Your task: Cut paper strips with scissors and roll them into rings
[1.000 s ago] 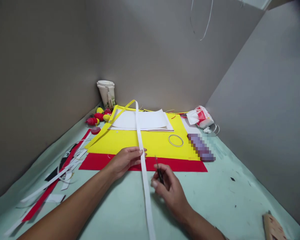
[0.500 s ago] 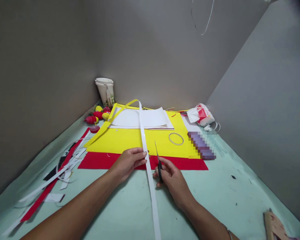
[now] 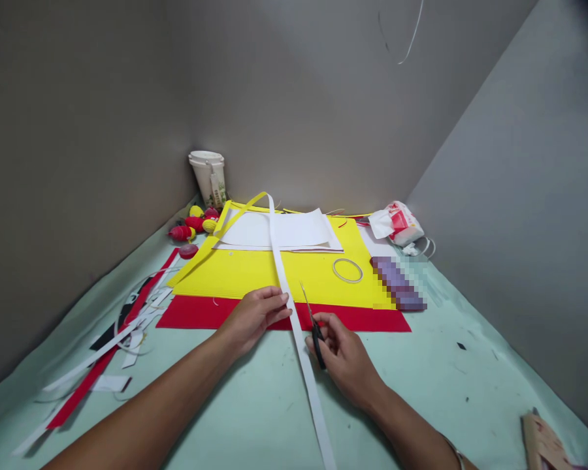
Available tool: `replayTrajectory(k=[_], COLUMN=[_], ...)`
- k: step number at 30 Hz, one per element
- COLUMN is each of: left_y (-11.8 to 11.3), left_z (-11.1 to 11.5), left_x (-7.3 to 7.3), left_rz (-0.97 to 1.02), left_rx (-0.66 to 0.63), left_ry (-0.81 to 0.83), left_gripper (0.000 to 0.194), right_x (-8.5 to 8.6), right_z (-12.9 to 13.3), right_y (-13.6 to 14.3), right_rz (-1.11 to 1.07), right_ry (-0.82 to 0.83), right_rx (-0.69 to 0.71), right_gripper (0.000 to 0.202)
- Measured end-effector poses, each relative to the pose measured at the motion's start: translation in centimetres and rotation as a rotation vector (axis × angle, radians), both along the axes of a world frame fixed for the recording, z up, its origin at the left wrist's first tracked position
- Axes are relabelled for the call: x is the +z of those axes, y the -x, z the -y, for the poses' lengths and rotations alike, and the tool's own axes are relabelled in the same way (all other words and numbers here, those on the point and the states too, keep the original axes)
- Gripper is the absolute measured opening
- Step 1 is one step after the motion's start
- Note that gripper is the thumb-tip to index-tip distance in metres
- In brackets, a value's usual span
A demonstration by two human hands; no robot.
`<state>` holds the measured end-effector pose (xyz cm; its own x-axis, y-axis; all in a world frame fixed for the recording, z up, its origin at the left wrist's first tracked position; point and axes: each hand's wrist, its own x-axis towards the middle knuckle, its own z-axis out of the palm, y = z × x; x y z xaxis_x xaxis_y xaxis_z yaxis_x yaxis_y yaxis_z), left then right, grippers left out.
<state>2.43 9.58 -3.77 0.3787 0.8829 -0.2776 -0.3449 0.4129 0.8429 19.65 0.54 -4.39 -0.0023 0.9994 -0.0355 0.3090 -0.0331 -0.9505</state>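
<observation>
A long narrow strip [image 3: 301, 352], white on the near face and yellow where it curls over at the back, runs from the table's near side up over the sheets. My left hand [image 3: 262, 318] pinches it between thumb and fingers near its middle. To the right of the strip, my right hand [image 3: 340, 346] is closed round black-handled scissors [image 3: 318, 343], blades pointing up and away, apart from the strip. Beneath and beyond lie a yellow sheet [image 3: 255, 274], a red sheet [image 3: 196, 314] and white sheets [image 3: 298, 230].
A ring of tape [image 3: 347, 270] rests on the yellow sheet. Red and white offcuts [image 3: 91, 378] lie at left, near yarn spools [image 3: 181, 233]. A white cup [image 3: 208, 177] stands at the back, a tissue pack [image 3: 402, 223] at right, a wooden piece [image 3: 541, 444] near right.
The strip's near end has swung to the right. My right hand has shifted slightly right and down with the scissors; my left hand still pinches the strip.
</observation>
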Motion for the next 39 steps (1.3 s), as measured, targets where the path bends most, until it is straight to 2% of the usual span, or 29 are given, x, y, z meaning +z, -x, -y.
replayTrajectory(k=[4, 10, 16, 39], left_y=[0.02, -0.03, -0.07, -0.44], left_z=[0.04, -0.1, -0.13, 0.24], left_x=[0.04, -0.16, -0.44, -0.21], left_rz=[-0.012, -0.009, 0.035, 0.071], left_rx=[-0.022, -0.054, -0.044, -0.052], left_ry=[0.015, -0.014, 0.011, 0.06], left_gripper=[0.012, 0.009, 0.003, 0.007], right_x=[-0.35, -0.52, -0.5, -0.27], right_z=[0.14, 0.14, 0.25, 0.46], right_y=[-0.19, -0.32, -0.15, 0.1], right_rz=[0.134, 0.204, 0.202, 0.259], right_ry=[-0.084, -0.113, -0.121, -0.176], right_rx=[0.027, 0.08, 0.092, 0.105], right_gripper=[0.023, 0.025, 0.025, 0.023])
